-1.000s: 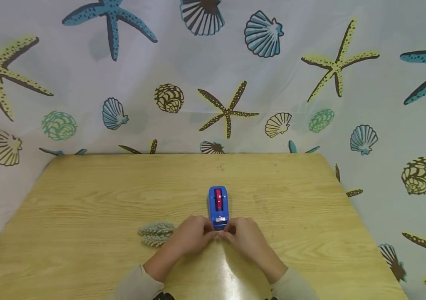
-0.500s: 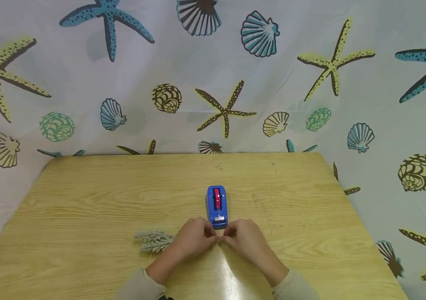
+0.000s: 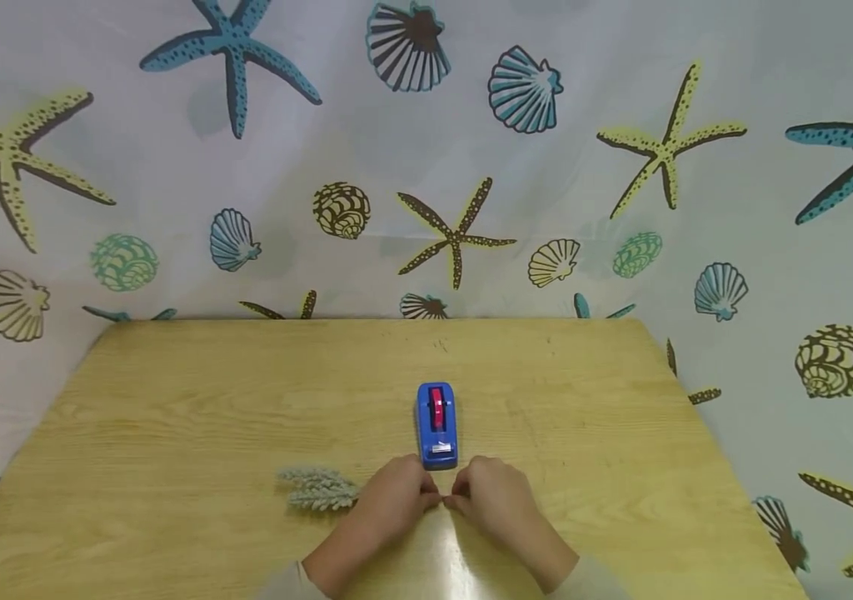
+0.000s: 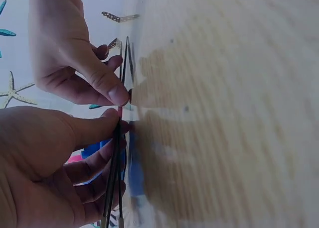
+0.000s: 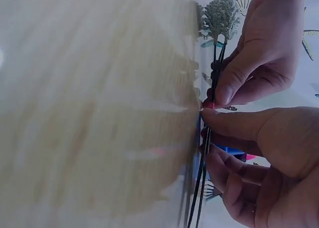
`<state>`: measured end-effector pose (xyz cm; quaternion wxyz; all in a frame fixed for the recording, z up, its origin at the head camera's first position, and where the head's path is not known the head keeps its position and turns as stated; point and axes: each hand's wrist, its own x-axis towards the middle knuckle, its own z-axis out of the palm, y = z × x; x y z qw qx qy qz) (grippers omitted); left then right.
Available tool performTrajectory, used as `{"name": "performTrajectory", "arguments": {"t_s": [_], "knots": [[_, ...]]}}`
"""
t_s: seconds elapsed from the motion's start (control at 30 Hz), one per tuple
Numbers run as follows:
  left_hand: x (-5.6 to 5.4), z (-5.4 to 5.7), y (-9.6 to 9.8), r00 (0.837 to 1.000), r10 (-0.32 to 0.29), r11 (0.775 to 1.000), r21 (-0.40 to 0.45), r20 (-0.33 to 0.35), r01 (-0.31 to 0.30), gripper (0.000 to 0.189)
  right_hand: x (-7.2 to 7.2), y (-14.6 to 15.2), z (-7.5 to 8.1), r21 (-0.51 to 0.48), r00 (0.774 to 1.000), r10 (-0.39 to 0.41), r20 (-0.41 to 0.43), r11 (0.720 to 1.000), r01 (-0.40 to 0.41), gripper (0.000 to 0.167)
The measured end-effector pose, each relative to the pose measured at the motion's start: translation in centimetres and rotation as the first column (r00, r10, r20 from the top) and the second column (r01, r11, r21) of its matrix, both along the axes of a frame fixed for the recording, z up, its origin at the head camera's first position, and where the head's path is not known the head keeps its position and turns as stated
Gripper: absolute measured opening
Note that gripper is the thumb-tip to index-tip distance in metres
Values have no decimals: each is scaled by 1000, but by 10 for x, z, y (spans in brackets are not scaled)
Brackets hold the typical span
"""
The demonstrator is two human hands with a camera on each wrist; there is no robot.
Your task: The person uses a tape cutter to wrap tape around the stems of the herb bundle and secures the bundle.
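Two sprigs with fluffy grey-green heads point(image 3: 321, 489) lie low over the table, heads to the left. Their thin dark stems point(image 4: 111, 173) run across between both hands. My left hand point(image 3: 395, 493) pinches the stems between thumb and fingers, just right of the heads. Beside it, thumb tip close to thumb tip, my right hand point(image 3: 496, 497) pinches the same stems. A small red band point(image 5: 210, 104) shows on the stems between the thumbs. Just beyond the fingertips stands a blue tape dispenser point(image 3: 429, 442) with a red tape core point(image 3: 437, 407).
The wooden table point(image 3: 209, 400) stretches around the hands to both sides. Behind and beside it hangs a white curtain point(image 3: 284, 158) printed with starfish and shells.
Both hands have drawn slightly back from the tape dispenser, toward the body, still pinching the stems. The head view has tilted up a little; the dispenser stays put.
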<state>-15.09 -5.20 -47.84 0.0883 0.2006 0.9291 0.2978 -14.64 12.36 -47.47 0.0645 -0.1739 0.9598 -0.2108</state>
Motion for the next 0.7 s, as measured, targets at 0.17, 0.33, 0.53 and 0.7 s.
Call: {"name": "performTrajectory", "arguments": {"t_s": [0.17,0.33,0.53,0.7], "knots": [[8,10,-3,978,-8,996,-87,-210,-11,17,3,15,5,21,997,5,-74,1000,-3,20],[20,32,-34,949,4,978,-196,-315,-69,47,7,49,20,80,978,-4,-207,997,20,51],[26,36,-78,933,-7,921,-366,-360,-135,80,8,82,34,181,962,-16,-272,981,67,80],[24,34,-88,928,-9,918,-370,-372,-139,89,3,88,36,221,965,-13,-262,973,73,85]]}}
